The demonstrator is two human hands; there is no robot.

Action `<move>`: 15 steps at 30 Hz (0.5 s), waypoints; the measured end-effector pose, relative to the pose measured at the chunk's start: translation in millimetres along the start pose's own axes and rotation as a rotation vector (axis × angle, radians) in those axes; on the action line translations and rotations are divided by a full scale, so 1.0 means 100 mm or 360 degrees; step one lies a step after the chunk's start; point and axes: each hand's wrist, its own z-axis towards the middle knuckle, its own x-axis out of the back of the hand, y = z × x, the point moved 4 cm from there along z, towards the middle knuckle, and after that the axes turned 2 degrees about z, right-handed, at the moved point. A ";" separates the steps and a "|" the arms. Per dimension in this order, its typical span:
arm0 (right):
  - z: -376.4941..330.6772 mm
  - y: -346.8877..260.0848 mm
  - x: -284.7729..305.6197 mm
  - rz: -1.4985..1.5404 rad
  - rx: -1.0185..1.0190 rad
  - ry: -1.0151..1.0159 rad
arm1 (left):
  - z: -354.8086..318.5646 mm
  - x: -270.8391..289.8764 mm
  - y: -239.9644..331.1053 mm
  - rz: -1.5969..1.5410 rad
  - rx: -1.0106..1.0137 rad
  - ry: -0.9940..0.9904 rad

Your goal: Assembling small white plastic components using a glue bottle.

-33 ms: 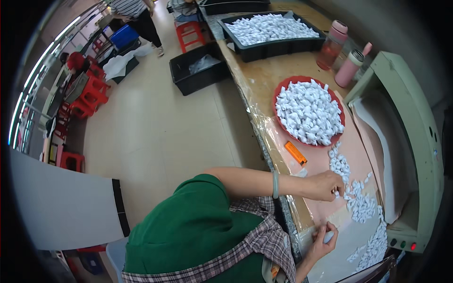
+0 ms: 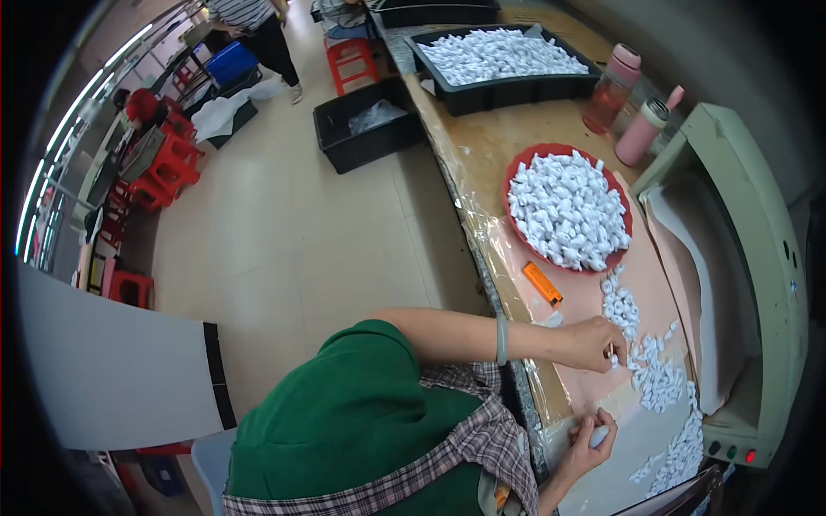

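Since the earlier frame the view has shifted slightly, and the fingers of the right hand [image 2: 588, 451] have curled further around a pale oval object [image 2: 599, 436]; the left hand [image 2: 597, 342] has barely moved. Of the two hands, the left pinches a small white piece [image 2: 613, 361] at its fingertips, over the pink sheet [image 2: 576, 378] on the surface [image 2: 473, 142]. The right holds its oval object between thumb and fingers, nearer the body.

Just beyond the left hand lie loose white pieces in clusters — a ring-shaped group [image 2: 620, 310] below the red basin [image 2: 519, 156], a larger pile [image 2: 661, 384] to its right, and another pile [image 2: 684, 456] near the greenish cabinet [image 2: 738, 163]. The basin is heaped with white pieces too — so is the black tray [image 2: 516, 96] behind it. An orange block [image 2: 542, 285] lies near the basin.
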 end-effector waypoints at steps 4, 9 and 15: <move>0.01 -0.14 -0.05 0.0181 0.0015 0.0036 | -0.16 0.08 0.02 -0.0544 0.0414 -0.0172; 0.02 -0.26 -0.01 0.0475 0.0169 -0.0089 | -0.29 -0.05 -0.01 -0.1283 0.0578 -0.0133; -0.05 -0.22 0.20 0.0396 0.0089 0.0122 | -0.36 -0.10 0.04 -0.1442 0.0647 -0.0207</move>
